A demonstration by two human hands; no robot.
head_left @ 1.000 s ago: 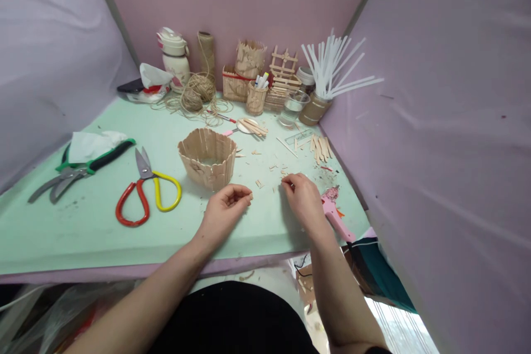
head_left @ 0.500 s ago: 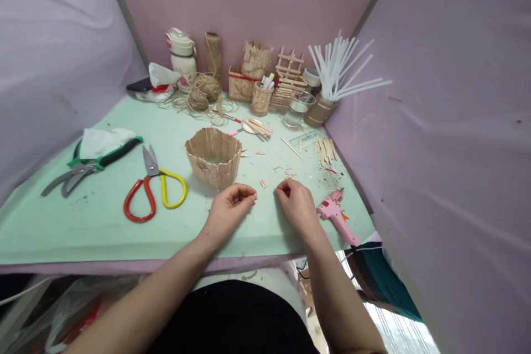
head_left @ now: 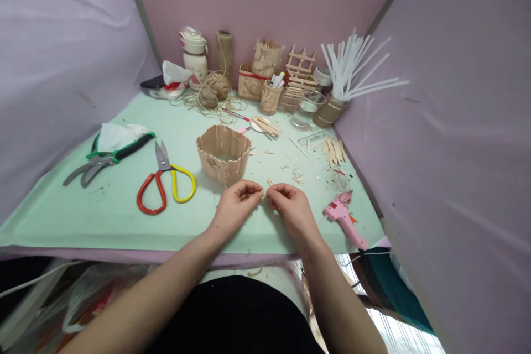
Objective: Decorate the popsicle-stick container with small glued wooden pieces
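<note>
My left hand [head_left: 236, 204] and my right hand [head_left: 288, 207] meet fingertip to fingertip just above the green table [head_left: 103, 215], both closed in a pinch on a tiny wooden piece [head_left: 264, 193] between them. Just beyond my hands stands a round basket of popsicle sticks [head_left: 224, 154]. Small wood scraps [head_left: 294, 174] lie scattered to the right of the basket.
Red-and-yellow scissors [head_left: 166, 185] and green-handled shears [head_left: 108, 156] lie at the left, with a white tissue [head_left: 118, 134]. A pink glue gun [head_left: 344, 215] rests near the right edge. Twine [head_left: 211, 93], a jar of white sticks [head_left: 336, 99], loose popsicle sticks [head_left: 335, 150] and stick crafts crowd the back.
My right hand has moved left from the scraps to meet my left hand. The two pinches have come together. The view has shifted slightly.
</note>
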